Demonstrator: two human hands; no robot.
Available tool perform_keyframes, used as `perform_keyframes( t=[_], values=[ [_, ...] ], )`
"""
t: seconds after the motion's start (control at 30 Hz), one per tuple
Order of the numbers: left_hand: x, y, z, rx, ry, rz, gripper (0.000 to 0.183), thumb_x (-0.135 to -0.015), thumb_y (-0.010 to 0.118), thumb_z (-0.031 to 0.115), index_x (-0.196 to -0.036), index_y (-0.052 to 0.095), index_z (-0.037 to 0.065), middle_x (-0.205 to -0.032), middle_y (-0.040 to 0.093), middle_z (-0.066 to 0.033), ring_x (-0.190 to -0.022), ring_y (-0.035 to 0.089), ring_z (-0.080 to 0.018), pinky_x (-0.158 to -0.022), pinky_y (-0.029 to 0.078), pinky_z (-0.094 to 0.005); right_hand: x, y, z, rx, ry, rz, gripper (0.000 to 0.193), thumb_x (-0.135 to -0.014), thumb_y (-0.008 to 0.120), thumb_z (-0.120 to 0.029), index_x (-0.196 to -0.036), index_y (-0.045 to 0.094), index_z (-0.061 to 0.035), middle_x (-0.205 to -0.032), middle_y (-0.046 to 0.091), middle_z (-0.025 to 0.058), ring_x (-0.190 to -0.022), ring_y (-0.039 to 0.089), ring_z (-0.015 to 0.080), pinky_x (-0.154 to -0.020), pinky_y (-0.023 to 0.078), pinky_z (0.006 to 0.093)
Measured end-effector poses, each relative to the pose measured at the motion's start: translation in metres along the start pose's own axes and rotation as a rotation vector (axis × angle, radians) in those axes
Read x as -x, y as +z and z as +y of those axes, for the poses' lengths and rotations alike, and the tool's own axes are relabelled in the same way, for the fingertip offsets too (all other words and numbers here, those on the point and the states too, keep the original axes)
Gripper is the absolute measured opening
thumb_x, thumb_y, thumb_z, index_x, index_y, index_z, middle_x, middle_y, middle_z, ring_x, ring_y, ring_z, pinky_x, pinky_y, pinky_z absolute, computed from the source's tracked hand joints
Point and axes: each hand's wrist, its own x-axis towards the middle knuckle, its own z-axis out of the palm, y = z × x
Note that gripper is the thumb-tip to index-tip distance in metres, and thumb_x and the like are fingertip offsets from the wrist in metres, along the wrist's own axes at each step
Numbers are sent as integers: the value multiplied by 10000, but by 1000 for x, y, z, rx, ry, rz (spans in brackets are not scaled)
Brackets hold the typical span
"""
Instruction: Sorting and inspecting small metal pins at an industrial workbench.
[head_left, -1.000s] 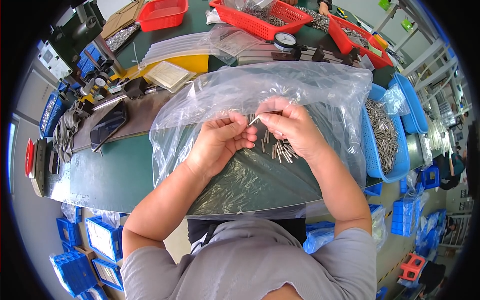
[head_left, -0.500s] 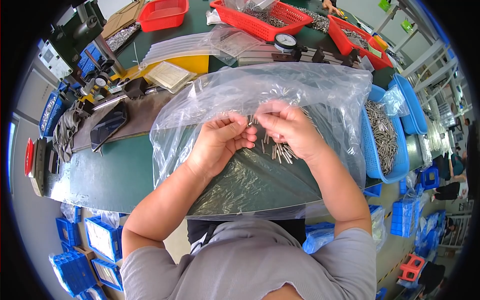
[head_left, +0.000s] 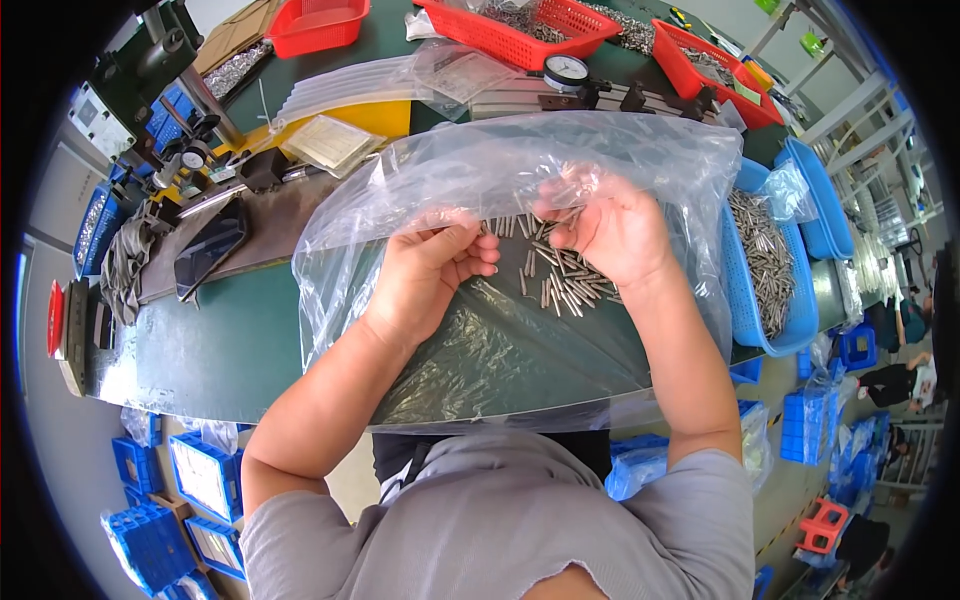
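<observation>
Small silver metal pins lie in a loose pile on a clear plastic bag spread over the green table. My left hand is left of the pile, thumb and forefinger pinched on what looks like one short metal pin, mostly hidden by the fingers. To its right, my right hand hovers at the pile's upper edge, palm partly turned up and fingers apart. The bag's raised upper layer covers the fingertips of both hands, so whether a pin touches the right fingers is unclear.
A blue basket full of metal pins stands at the right. Red baskets with metal parts line the far side, near a dial gauge. At the left are a black phone-like slab, a grey cloth and a gauge stand.
My right hand has moved right and opened, away from the left hand, uncovering more of the pins. My left hand has shifted slightly left, still pinched.
</observation>
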Motion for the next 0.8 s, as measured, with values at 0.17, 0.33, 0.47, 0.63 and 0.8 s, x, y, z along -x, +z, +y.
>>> perform_keyframes(
  t=[0.17,0.33,0.47,0.63,0.8],
  values=[
    [-1,-1,1,12,-16,18,134,-893,534,111,-924,593,-5,-848,627,-115,-754,610,-193,-702,500,-309,1,-4,-6,305,178,-117,151,-822,598,-86,-961,585,-31,-737,544,-5,-609,483,61,-515,369,209],
    [0,-2,2,45,-17,26,94,-875,559,85,-910,592,4,-831,633,-126,-736,617,-198,-685,511,-310,11,7,-5,1235,91,-354,111,-774,638,-36,-885,634,-30,-725,592,-42,-668,513,33,-593,408,213],
    [0,-2,2,40,-16,16,88,-875,558,83,-912,593,11,-832,633,-126,-738,615,-195,-687,506,-308,10,8,4,1636,-93,-531,159,-721,658,-84,-877,634,-68,-773,634,55,-683,616,176,-618,463,296],
    [-1,-2,2,46,-17,2,88,-875,557,82,-912,592,10,-832,633,-124,-735,613,-193,-687,503,-305,12,11,18,1671,-294,-497,128,-735,646,-116,-850,620,-66,-763,619,84,-692,617,262,-623,478,346],
    [-3,-2,1,41,-16,3,90,-877,557,85,-914,591,11,-831,635,-124,-731,612,-191,-683,504,-304,10,9,26,1682,-464,-397,120,-763,627,-121,-819,574,-29,-727,600,92,-636,599,246,-591,468,330]
  ],
)
